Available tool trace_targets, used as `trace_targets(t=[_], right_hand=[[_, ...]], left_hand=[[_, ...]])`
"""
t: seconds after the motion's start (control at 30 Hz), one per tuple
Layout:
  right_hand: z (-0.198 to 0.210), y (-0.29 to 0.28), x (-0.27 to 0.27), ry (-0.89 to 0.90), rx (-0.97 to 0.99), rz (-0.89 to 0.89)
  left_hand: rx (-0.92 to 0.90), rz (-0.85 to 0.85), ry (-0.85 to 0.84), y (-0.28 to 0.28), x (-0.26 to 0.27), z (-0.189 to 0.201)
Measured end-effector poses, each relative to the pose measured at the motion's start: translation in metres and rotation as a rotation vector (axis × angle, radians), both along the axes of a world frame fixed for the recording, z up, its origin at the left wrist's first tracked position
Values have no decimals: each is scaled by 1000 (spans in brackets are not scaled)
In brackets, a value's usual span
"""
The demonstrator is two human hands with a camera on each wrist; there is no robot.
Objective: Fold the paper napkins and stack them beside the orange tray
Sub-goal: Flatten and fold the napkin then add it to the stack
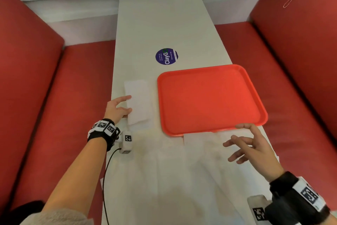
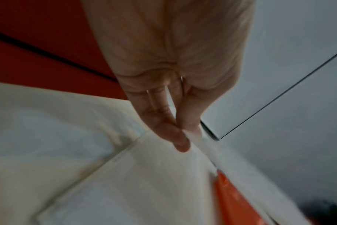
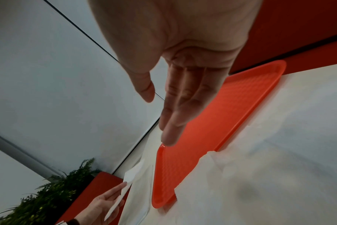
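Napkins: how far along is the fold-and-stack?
Done: folded napkins lie left of the orange tray. In hand: the left hand pinches the top folded napkin's edge, setting it on that pile. The right hand hovers open, holding nothing. Left: unfolded napkins are spread over the near table, one tucked under the tray's near edge.
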State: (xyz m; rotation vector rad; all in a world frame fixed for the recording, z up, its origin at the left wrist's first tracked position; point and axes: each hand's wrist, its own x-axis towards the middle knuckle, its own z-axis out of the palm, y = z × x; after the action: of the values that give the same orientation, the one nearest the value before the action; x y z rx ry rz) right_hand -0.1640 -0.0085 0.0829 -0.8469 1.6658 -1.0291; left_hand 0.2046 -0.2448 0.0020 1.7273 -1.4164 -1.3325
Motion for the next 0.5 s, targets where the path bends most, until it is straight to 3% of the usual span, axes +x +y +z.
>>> trace_targets(t=[0.2,0.37,0.5], right_hand=[[-2,-8,8,10,13,4],[-4,-8,11,23,23,34],[-9,4,3,157,27,106]], left_hand=[[28,-31,-202,-9,3,-34],[-50,-59,-278,-3,-1,-28],[-220,-100,-519,12,-11,-16]])
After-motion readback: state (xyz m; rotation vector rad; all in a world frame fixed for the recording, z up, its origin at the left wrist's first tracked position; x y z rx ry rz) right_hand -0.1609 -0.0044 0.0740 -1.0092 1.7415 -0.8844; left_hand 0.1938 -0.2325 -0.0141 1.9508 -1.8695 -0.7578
